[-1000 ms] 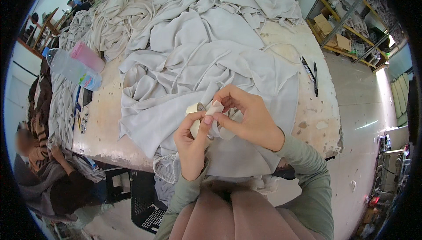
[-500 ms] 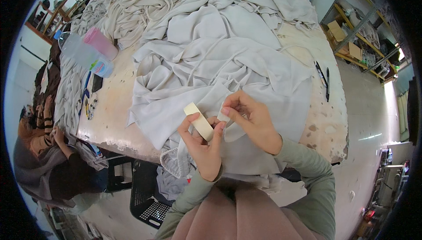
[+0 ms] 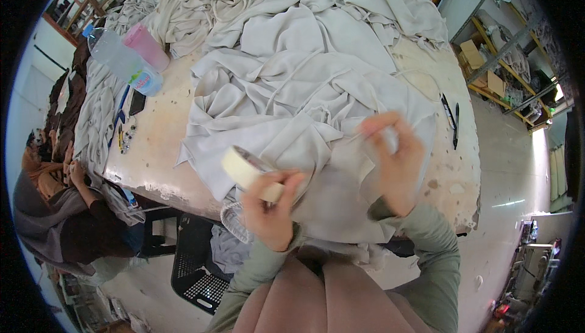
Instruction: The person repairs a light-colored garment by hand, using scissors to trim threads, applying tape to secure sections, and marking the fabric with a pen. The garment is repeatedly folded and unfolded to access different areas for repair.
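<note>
My left hand [image 3: 268,214] is closed around a roll of cream masking tape [image 3: 241,168], tilted with its ring toward the far left. To its right, my right hand [image 3: 397,162] is raised over the cloth and blurred by motion. Its thumb and forefinger are curled together at the tips; whatever they hold is too smeared to make out. Beneath both hands spreads a heap of pale grey cloth [image 3: 274,138], creased, with thin ties or cords lying across it. Its near part hangs over the table's front edge by my lap.
The worn table [image 3: 161,150] bears a clear bottle [image 3: 125,58], a pink cup [image 3: 146,46] and a dark phone [image 3: 138,102] at left, black pens [image 3: 456,125] at right. A black crate [image 3: 198,272] stands below. A co-worker [image 3: 79,211] sits at left; shelves [image 3: 496,58] rise at right.
My right hand has moved right and away from the tape roll, so my hands are now well apart. My left hand has turned and shifted slightly left with the roll.
</note>
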The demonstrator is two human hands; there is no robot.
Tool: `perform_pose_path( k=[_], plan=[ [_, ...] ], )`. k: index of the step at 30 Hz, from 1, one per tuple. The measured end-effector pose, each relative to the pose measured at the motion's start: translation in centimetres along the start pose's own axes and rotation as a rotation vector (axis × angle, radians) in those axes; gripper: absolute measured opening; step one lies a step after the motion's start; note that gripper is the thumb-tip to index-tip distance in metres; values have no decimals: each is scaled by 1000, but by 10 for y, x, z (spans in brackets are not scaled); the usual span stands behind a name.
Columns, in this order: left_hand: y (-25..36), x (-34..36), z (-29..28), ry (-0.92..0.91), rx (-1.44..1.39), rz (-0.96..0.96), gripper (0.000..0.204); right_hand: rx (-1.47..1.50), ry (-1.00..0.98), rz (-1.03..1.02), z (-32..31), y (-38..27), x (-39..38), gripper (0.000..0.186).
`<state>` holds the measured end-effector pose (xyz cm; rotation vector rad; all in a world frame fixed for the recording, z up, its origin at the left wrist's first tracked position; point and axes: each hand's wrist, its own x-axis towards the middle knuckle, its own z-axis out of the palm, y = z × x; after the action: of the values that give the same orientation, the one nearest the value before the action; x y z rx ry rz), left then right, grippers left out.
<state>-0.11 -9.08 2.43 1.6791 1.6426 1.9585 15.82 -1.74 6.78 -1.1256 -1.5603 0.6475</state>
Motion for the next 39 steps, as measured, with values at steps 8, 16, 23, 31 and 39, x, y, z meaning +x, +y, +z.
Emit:
perform_pose_path(
  k=[8,16,23,31,39],
  plan=[
    [-26,19,-83,-2,-1527,-923,38,-686,30,42,-75,76,83,25],
    [-38,-1,-67,-768,-2859,-81,38,-487,-399,-184,17,98,31,37],
    [-29,12,-53,-588,273,-136,60,-79,-996,-295,33,55,8,22],
    [-17,-29,-58,-1089,121,50,51,-300,-803,-226,48,17,13,22],
    [-11,-34,-70,-817,310,-367,46,-286,-635,-209,176,57,35,46]
  ],
)
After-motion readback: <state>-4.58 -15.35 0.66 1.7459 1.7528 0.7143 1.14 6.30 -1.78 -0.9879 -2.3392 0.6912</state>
